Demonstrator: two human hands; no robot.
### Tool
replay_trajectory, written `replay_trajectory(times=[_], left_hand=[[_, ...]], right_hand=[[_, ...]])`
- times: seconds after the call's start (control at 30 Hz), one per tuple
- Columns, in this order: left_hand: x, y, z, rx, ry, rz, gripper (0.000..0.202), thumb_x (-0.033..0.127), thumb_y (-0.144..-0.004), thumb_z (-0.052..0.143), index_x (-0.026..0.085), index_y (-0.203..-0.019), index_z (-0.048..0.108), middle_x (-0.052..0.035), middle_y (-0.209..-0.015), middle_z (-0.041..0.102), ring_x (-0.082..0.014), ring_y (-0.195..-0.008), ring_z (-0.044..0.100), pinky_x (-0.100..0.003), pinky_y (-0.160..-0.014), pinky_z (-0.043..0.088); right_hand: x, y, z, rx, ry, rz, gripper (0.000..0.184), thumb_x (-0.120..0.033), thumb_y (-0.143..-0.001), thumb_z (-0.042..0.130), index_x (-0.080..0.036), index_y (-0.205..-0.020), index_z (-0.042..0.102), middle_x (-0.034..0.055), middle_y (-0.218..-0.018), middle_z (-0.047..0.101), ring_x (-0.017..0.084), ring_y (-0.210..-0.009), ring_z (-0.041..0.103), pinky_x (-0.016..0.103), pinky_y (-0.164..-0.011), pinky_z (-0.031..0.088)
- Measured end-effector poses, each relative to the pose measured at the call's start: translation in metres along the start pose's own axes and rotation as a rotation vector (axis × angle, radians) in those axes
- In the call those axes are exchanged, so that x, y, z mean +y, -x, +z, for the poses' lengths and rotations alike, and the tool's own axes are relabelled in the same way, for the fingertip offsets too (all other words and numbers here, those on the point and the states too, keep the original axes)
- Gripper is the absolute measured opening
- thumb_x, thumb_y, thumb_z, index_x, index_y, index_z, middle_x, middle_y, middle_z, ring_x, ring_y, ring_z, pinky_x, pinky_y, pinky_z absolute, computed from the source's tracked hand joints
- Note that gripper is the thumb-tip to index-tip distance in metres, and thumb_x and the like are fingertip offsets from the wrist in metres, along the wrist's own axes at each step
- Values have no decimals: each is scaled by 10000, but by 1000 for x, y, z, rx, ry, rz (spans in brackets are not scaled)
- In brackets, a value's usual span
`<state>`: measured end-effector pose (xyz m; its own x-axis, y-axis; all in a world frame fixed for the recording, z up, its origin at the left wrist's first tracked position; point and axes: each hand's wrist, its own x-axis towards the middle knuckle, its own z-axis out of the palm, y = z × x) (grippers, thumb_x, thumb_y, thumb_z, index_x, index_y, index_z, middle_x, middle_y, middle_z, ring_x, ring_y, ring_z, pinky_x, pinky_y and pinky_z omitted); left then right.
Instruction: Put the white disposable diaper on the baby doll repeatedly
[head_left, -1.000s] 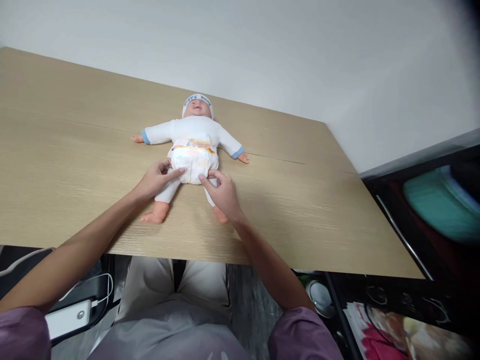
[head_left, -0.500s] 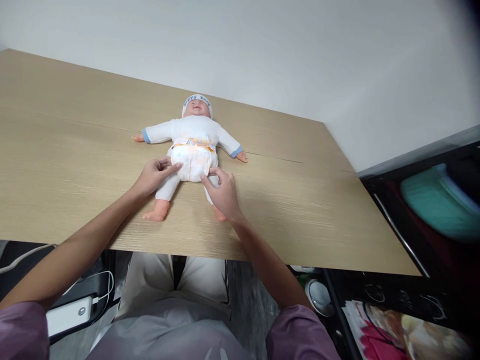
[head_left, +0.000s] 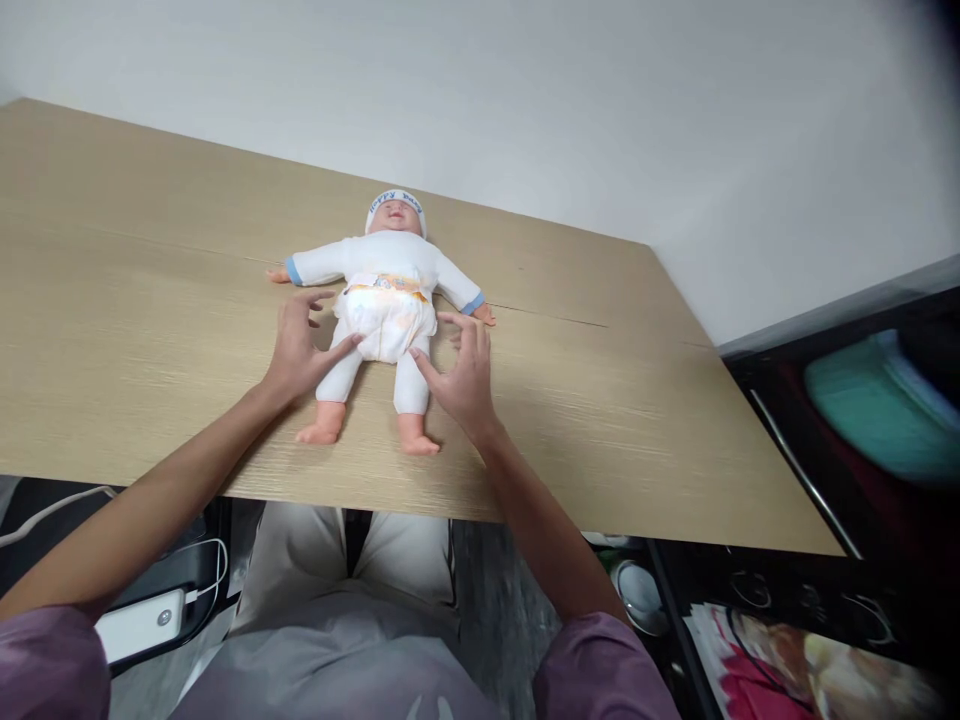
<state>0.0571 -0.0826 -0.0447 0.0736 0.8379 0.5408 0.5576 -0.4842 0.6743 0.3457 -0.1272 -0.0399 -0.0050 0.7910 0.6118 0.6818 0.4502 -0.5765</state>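
Observation:
A baby doll (head_left: 391, 256) in a white suit with blue cuffs and a white cap lies on its back, arms spread, feet toward me. Around its hips sits a white diaper (head_left: 386, 325) with an orange-patterned waistband. At the diaper's left side is my left hand (head_left: 298, 345), fingers apart, the thumb at the leg edge. My right hand (head_left: 463, 372) is on the other side, also with fingers spread, its thumb by the other leg opening. Neither hand grips anything.
The doll lies on a light wooden table (head_left: 600, 420) against a white wall. Below the front edge at left is a white power bank (head_left: 142, 625) with a cable. A dark shelf at right holds a teal item (head_left: 885, 405) and a can (head_left: 640, 597).
Both hands have let go of the diaper's leg edges, opened and moved outward and up along its sides. The doll's legs and feet now show more fully.

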Motion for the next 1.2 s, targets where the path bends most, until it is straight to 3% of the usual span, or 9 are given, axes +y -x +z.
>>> replay_trajectory(times=[0.13,0.23,0.33,0.5,0.63,0.73,1.0,1.1,1.2], left_hand=[[-4,2,0,-85,-35,14,645,672,-1005,804,229,-1463,708,-152,-1454,748,-360,-1331,682,-508,-1065,613],[-3,5,-5,-39,-92,29,489,630,-1047,779,226,-1322,802,-120,-1277,806,-332,-1174,723,-516,-1081,585],[-8,-2,-6,57,-70,57,385,583,-1138,668,230,-1127,821,-91,-1116,819,-291,-1056,711,-495,-1061,556],[-36,-52,24,220,181,-17,557,777,-1101,629,223,-1081,687,-104,-1122,741,-246,-997,684,-432,-971,575],[-51,-93,55,168,397,-146,774,997,-917,682,245,-1085,620,-70,-1009,674,-232,-910,654,-401,-880,574],[-51,-100,62,106,440,-91,753,953,-892,766,246,-1111,633,-61,-1027,664,-217,-890,629,-374,-853,550],[-12,-107,32,-103,120,250,368,542,-1131,629,238,-1312,732,-113,-1352,769,-289,-1209,658,-491,-1169,488],[19,-122,29,-290,-12,351,393,539,-1125,612,247,-1338,766,-105,-1428,767,-336,-1352,631,-551,-1261,411],[43,-130,39,-472,-133,388,436,607,-1074,675,254,-1290,813,-110,-1398,773,-389,-1348,602,-597,-1219,421]], right_hand=[[8,2,6,-113,-44,0,766,-611,-1134,644,-248,-1770,419,186,-1791,531,363,-1670,496,639,-1384,429],[7,7,11,-154,-47,14,681,-607,-1167,577,-238,-1733,489,175,-1766,585,348,-1660,529,646,-1409,386],[6,5,15,-29,-5,19,508,-569,-1174,567,-253,-1567,626,150,-1598,729,355,-1542,625,677,-1413,324],[23,-40,33,120,-69,85,357,-609,-1162,521,-271,-1153,637,113,-1192,772,280,-1120,713,477,-1111,569],[39,-88,37,-20,-106,144,512,-695,-1117,568,-296,-824,435,-6,-783,566,214,-774,553,370,-813,500],[39,-105,27,-207,-108,76,540,-683,-1094,627,-284,-790,427,-35,-718,498,189,-707,492,356,-744,406],[29,-111,11,-347,-77,65,409,-539,-1115,536,-274,-814,454,-25,-735,531,185,-713,466,357,-727,337],[32,-116,6,-392,-124,95,404,-555,-1110,544,-263,-831,520,-25,-752,546,184,-728,480,349,-741,356],[37,-120,-2,-481,-201,134,418,-599,-1109,554,-252,-879,599,-20,-797,592,188,-769,513,339,-763,389]])
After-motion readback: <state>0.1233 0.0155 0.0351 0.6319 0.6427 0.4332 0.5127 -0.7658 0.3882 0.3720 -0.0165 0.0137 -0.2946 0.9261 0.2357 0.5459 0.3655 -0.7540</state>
